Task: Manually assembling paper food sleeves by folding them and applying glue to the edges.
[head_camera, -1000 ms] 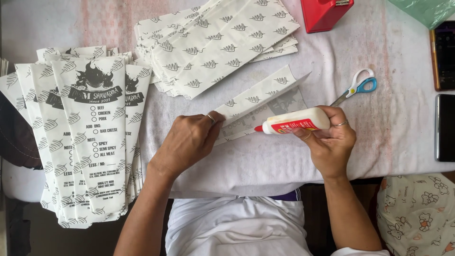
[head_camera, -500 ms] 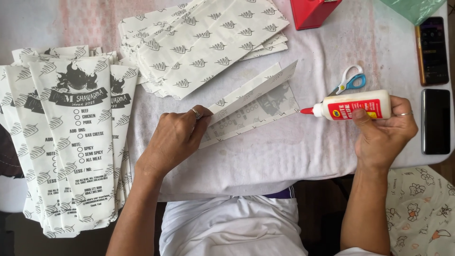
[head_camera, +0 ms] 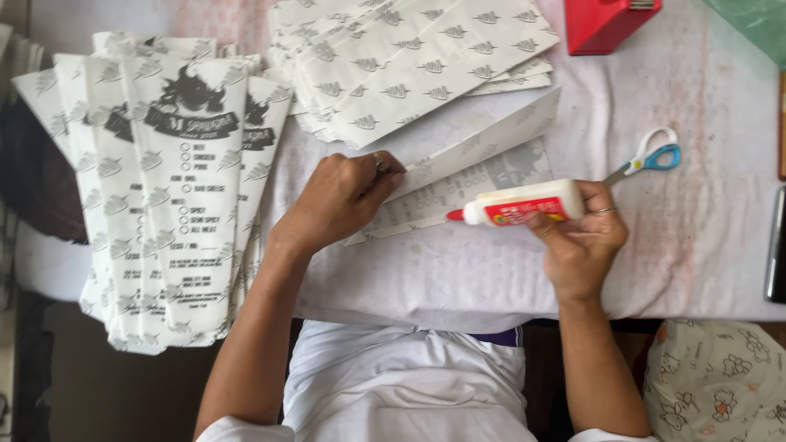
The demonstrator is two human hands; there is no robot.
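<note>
My left hand (head_camera: 340, 200) pinches the lifted flap of a white printed paper sheet (head_camera: 483, 168) that lies on the cloth-covered table (head_camera: 458, 270). The flap stands raised along its fold, and printed paper shows beneath it. My right hand (head_camera: 581, 245) grips a white glue bottle (head_camera: 524, 203) with a red label. The bottle lies sideways, its red nozzle pointing left over the lower part of the sheet, close to my left hand.
A fanned pile of printed paper bags (head_camera: 172, 196) lies at the left, partly over the table edge. Another stack of patterned sheets (head_camera: 409, 61) sits at the back. Blue-handled scissors (head_camera: 651, 157) lie right of the glue; a red box (head_camera: 610, 23) stands behind. A dark phone (head_camera: 778, 245) is at the right edge.
My right hand has brought the glue bottle leftward from beside the scissors, over the paper. My left hand still holds the flap up.
</note>
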